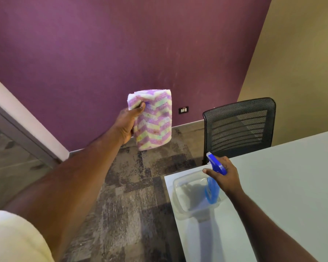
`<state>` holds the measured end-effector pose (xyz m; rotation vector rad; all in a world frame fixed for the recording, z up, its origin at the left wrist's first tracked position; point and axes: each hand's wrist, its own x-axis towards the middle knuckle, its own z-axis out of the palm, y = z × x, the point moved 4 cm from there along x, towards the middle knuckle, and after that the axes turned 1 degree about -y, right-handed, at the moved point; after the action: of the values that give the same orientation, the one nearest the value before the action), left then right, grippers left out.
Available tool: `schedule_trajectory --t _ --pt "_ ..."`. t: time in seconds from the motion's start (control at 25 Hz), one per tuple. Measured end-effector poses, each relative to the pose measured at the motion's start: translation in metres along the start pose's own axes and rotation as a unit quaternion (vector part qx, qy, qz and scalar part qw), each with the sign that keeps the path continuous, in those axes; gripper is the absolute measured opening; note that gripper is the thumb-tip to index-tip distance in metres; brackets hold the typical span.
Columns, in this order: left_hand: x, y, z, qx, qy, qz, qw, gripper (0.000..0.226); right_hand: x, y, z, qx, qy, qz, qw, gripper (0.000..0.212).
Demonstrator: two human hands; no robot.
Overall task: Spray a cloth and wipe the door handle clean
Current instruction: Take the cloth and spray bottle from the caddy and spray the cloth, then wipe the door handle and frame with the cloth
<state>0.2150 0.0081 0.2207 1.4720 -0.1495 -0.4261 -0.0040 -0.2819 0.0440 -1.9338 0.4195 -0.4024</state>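
Two hands are busy. Left hand (128, 122) holds the cloth (153, 120) up, long side upright, off the tabletop (282, 186). Right hand (224, 176) grips the spray bottle (215, 165) near the tabletop's corner, nozzle aimed up-left at the cloth.

Dim, warm indoor light, soft shadow on the white table (273, 186) (wide-angle bending at edges), slight overall blur.

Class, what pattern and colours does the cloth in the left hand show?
The cloth has a zigzag pattern in purple, white and pale yellow, in the head view.
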Motion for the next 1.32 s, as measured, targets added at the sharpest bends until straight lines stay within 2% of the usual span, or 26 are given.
schedule_trajectory --t 0.2,0.44,0.72,0.84,1.0,1.08,1.16,1.32 --pt "-0.006 0.010 0.009 -0.006 -0.012 0.013 1.000 0.034 -0.012 0.009 -0.002 0.033 -0.013 0.031 0.999 0.067" --pt "-0.017 0.030 0.010 -0.019 -0.015 0.033 0.999 0.026 -0.018 0.010 -0.009 0.031 -0.018 0.066 0.997 0.077" --pt "-0.031 0.050 0.008 -0.011 -0.006 0.043 0.999 0.032 -0.021 -0.023 -0.020 -0.014 0.005 0.020 1.000 0.087" --pt "-0.041 0.065 0.008 -0.009 -0.011 0.054 0.998 0.039 -0.013 -0.075 -0.023 -0.020 0.041 -0.054 0.997 0.085" --pt "-0.060 0.091 0.004 -0.011 -0.006 0.074 0.997 0.048 0.013 -0.184 -0.001 0.007 0.007 -0.163 0.987 0.083" --pt "-0.070 0.106 -0.002 -0.013 0.001 0.083 0.996 0.053 0.026 -0.239 0.019 0.042 -0.021 -0.173 0.984 0.090" --pt "-0.078 0.119 -0.008 -0.011 0.007 0.091 0.996 0.059 0.035 -0.285 0.036 0.121 -0.054 -0.169 0.977 0.094" --pt "-0.090 0.154 -0.038 -0.015 0.015 0.118 0.993 0.061 0.051 -0.370 0.077 0.263 -0.134 -0.163 0.941 0.086"
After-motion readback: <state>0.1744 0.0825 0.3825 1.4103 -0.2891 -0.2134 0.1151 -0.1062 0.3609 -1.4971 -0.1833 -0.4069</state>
